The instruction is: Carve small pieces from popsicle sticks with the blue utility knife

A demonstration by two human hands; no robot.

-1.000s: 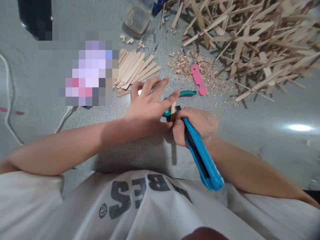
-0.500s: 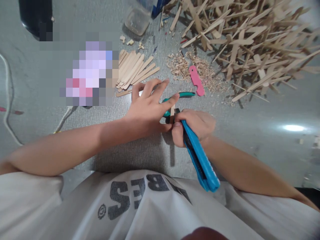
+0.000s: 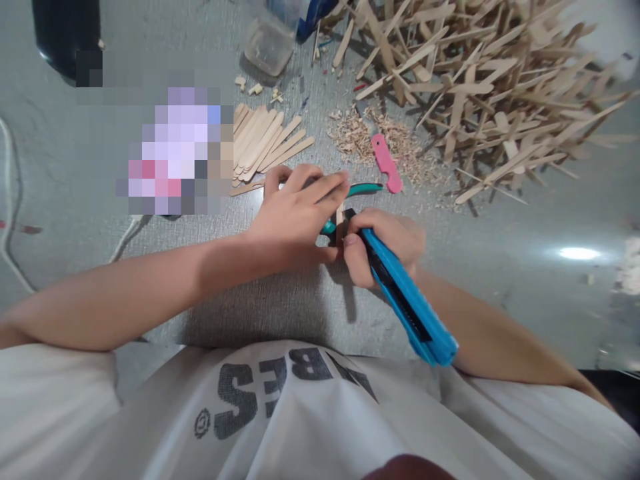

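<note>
My right hand (image 3: 387, 243) is wrapped round a blue utility knife (image 3: 407, 287), its handle slanting down toward my shirt and its head beside a small wooden stick (image 3: 341, 223). Between the thumb and fingers of my left hand (image 3: 295, 210) that stick stands on end, close to the knife's head. The blade itself is hidden by my right thumb. Under my left hand lies a tool with curved teal handles (image 3: 366, 189), probably pliers, mostly covered. Just beyond the right hand rests a flat pink piece (image 3: 386, 163) with a small hole and a notch.
A fan of wooden craft sticks (image 3: 260, 143) lies left of centre. Wood shavings (image 3: 353, 133) spread behind the pink piece, and a big heap of sticks (image 3: 465, 87) fills the upper right. A clear plastic container (image 3: 269, 50), a blurred-out patch (image 3: 175, 147) and a white cable (image 3: 15, 200) are further left.
The rear end of the knife has swung to the right and slightly up, away from my shirt. My left fingers have drawn a little closer together over the stick.
</note>
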